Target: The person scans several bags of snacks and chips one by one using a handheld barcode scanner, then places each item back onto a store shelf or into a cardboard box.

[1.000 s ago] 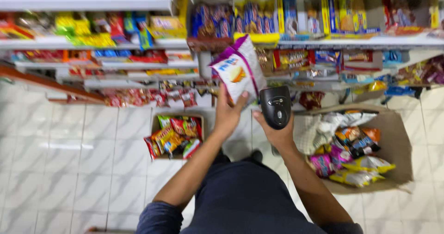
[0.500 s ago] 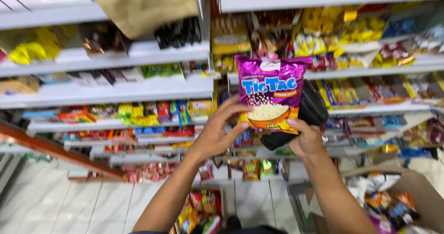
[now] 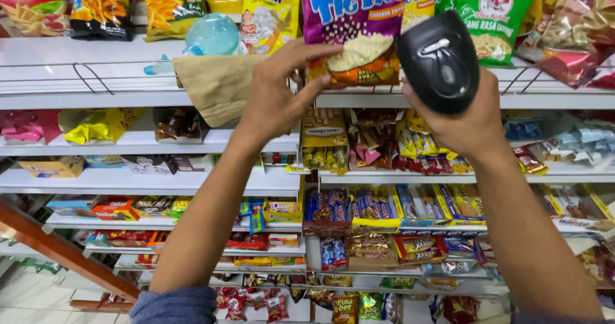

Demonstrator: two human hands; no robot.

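Observation:
My left hand [image 3: 278, 96] pinches the lower left corner of a purple snack bag [image 3: 355, 29], which stands on the top white shelf [image 3: 115, 64] among other bags. My right hand [image 3: 464, 122] grips a black handheld barcode scanner [image 3: 439, 61], held just right of the purple bag with its head pointing up at the shelf. Both forearms reach up from the bottom of the view.
Yellow and green snack bags [image 3: 269, 10] stand beside the purple one, with a pale blue bottle [image 3: 211, 34] and a brown paper bag [image 3: 218, 87] to the left. Lower shelves [image 3: 192, 180] carry small boxes and sachets. An orange rail [image 3: 57, 250] crosses the lower left.
My view has tilted up from the floor to the top shelf. Both hands rose, carrying the purple bag up to the top shelf, with the scanner alongside.

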